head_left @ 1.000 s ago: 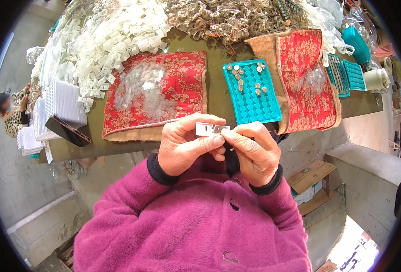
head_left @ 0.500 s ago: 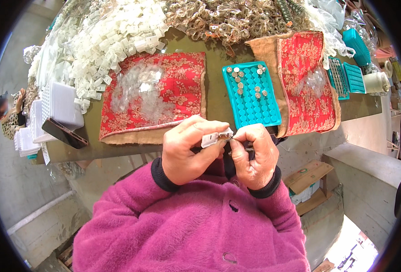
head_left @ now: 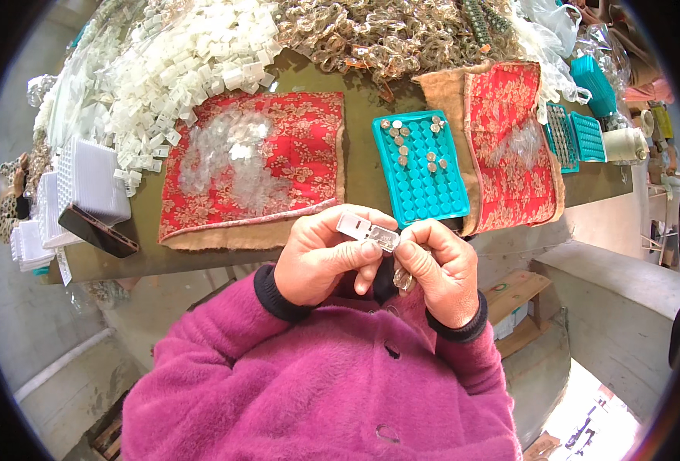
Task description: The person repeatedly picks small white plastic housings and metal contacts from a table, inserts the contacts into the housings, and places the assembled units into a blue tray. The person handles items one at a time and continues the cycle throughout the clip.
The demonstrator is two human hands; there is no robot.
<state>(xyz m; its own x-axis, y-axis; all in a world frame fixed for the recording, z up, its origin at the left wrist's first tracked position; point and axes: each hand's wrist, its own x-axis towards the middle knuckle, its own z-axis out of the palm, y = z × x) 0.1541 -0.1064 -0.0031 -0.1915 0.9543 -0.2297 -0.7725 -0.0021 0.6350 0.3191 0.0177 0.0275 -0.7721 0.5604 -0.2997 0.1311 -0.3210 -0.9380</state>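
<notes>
My left hand [head_left: 315,261] is closed around a small white plastic case [head_left: 355,226], thumb and fingers pinching its sides. The case tilts down to the right, and its right part looks clear. My right hand [head_left: 446,270] is closed too, its thumb and forefinger at the right end of the case. A shiny, clear-brownish looped piece [head_left: 403,279] hangs from its fingers; its exact kind I cannot make out. Just beyond the hands lies a teal tray [head_left: 463,206] of round wells, with several small silvery round pieces [head_left: 432,161] on it.
Red floral cloths [head_left: 309,138] lie left and right of the tray, bearing clear plastic bits. Piles of white plastic cases [head_left: 201,61] and brownish looped pieces [head_left: 370,34] cover the far table. A dark phone [head_left: 98,230] leans on white trays [head_left: 98,180]. Another person [head_left: 6,196] is far left.
My left hand has turned the white case so its clear part shows more. The right hand has shifted slightly down and right, and the shiny looped piece has come into sight below its fingers.
</notes>
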